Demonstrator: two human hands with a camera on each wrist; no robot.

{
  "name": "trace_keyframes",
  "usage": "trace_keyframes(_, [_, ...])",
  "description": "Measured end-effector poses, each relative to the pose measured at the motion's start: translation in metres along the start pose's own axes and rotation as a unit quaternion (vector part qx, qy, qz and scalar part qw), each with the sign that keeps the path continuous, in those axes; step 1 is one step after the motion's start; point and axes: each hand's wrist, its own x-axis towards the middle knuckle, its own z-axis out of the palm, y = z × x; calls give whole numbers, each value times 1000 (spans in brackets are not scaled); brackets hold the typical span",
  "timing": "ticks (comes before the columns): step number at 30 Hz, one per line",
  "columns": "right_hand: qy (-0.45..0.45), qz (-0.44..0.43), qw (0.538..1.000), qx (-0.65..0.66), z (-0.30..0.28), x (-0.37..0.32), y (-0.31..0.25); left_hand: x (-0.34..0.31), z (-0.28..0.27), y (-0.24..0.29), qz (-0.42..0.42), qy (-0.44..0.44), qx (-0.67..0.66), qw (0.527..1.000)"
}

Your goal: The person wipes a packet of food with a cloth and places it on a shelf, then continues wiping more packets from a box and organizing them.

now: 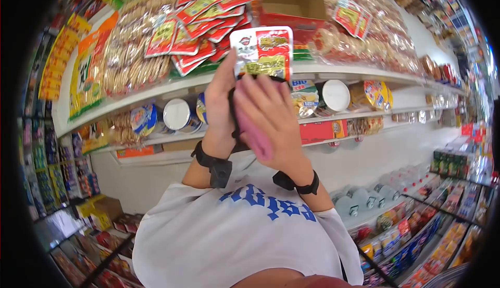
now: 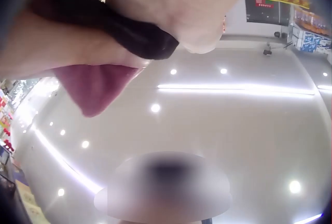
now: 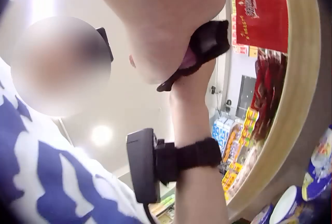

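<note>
In the head view a red and white snack packet (image 1: 263, 48) with a yellow panel is held up before the shelf. My left hand (image 1: 221, 105) grips it, thumb along its left edge. Over the packet's lower part lies a pink cloth with black edging (image 1: 252, 134). Flat on this cloth rests my right hand (image 1: 278, 124), its fingers straight and pointing up the packet. The left wrist view shows the cloth's pink corner (image 2: 93, 89) hanging below the hands. From the right wrist, its black edge (image 3: 210, 42) shows between the hands; the packet is hidden there.
Behind the hands, the upper shelf (image 1: 359, 71) carries a pile of similar red packets (image 1: 208, 19), an open cardboard box (image 1: 291, 1) and bagged round snacks (image 1: 138, 43). Below stand tubs with white lids (image 1: 335, 96). Large water bottles (image 1: 349, 204) stand low on the right.
</note>
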Motion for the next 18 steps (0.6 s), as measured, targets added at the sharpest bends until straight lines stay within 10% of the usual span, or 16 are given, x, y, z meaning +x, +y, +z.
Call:
trace_keyframes(4, [107,187,970,109,5,19,7,-7,0,7,-86,-6,-199,976])
trace_keyframes(10, [203,437,685,547,18,-3,24,-21,-22,24,-48,28,-84,995])
trace_keyframes(14, [58,315,891,321,39,3,14,-15,-42,10,56,106,66,991])
trace_keyframes(16, [123,364,858,342,45,12,5,-3,-48,-13,254,139,247,925])
trace_keyframes(18, [142,379,867,290,47,12,3,-11,-50,-2,245,122,311,910])
